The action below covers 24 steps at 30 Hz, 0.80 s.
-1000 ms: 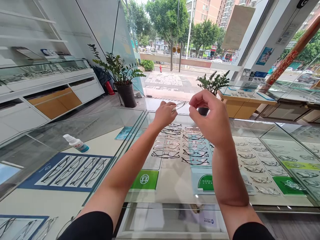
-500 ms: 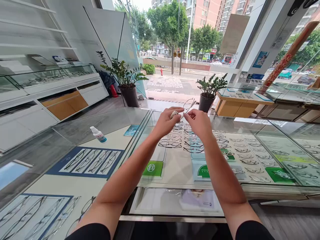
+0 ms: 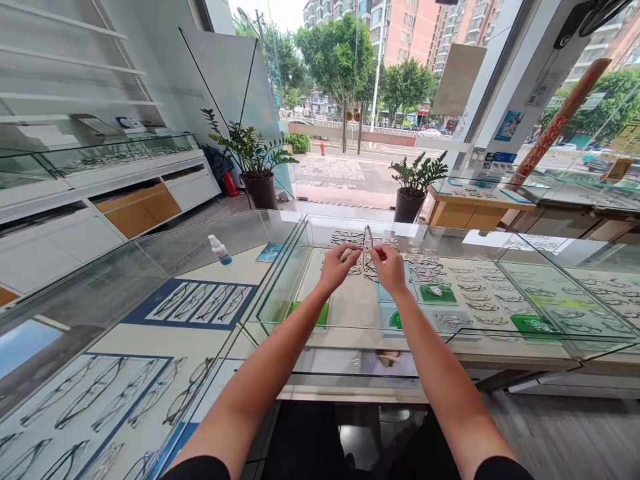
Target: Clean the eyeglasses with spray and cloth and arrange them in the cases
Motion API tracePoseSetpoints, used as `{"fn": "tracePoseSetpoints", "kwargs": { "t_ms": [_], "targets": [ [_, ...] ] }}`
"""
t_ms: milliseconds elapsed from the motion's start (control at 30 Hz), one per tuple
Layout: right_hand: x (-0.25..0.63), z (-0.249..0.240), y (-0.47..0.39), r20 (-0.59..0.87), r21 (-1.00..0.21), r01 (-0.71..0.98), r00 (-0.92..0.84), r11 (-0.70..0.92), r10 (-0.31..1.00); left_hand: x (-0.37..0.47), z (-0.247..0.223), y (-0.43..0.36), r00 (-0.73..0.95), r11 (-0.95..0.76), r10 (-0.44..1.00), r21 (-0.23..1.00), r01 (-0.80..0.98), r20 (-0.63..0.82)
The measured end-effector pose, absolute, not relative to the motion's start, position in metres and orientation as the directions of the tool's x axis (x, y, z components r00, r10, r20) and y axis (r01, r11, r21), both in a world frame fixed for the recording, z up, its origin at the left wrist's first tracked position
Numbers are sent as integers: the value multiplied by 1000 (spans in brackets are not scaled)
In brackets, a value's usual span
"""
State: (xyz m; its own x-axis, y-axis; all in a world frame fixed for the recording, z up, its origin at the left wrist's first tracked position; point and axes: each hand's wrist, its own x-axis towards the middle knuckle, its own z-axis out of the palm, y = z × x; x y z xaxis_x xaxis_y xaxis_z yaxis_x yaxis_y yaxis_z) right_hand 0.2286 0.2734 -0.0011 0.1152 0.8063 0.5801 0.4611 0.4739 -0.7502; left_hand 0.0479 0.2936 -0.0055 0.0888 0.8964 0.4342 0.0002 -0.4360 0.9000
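Observation:
Over the glass display counter (image 3: 350,313), my two hands hold one pair of thin-rimmed eyeglasses (image 3: 369,239) between them, seen nearly edge-on. My right hand (image 3: 390,268) is closed, pinching the frame from the right with thumb and forefinger. From the left, my left hand (image 3: 340,268) is closed with its fingertips on the same frame. A small whitish thing (image 3: 346,254) shows among the left fingers; I cannot make out whether it is a cloth or a ring. Rows of eyeglasses (image 3: 425,270) lie under and beyond the hands.
A spray bottle (image 3: 220,249) stands at the left, beyond a blue tray (image 3: 150,311) of eyeglasses. Glass edges run around the counter. Potted plants (image 3: 413,200) stand behind it, near the doorway. More eyeglasses (image 3: 95,393) lie at the near left.
My hands have come lower and nearer to the rows of eyeglasses. The held eyeglasses have turned from slanted to nearly upright. The view has shifted slightly.

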Motion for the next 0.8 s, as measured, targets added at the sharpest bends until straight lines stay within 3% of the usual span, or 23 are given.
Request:
{"fn": "tracePoseSetpoints", "kwargs": {
  "t_ms": [200, 500, 667, 800],
  "targets": [
    [224, -26, 259, 520, -822, 347, 139, 451, 843, 50, -27, 280, 106, -293, 947, 951, -99, 303],
    [217, -25, 247, 526, -825, 287, 74, 487, 847, 48, -32, 278, 102, -240, 960, 952, -190, 262],
    [221, -24, 246, 557, -789, 347, 59, 506, 828, 46, -28, 275, 84, -304, 942, 933, -194, 325],
    [227, -26, 248, 566, -741, 505, 117, 442, 816, 44, -27, 275, 85, -370, 920, 920, -129, 382]
  ]
}}
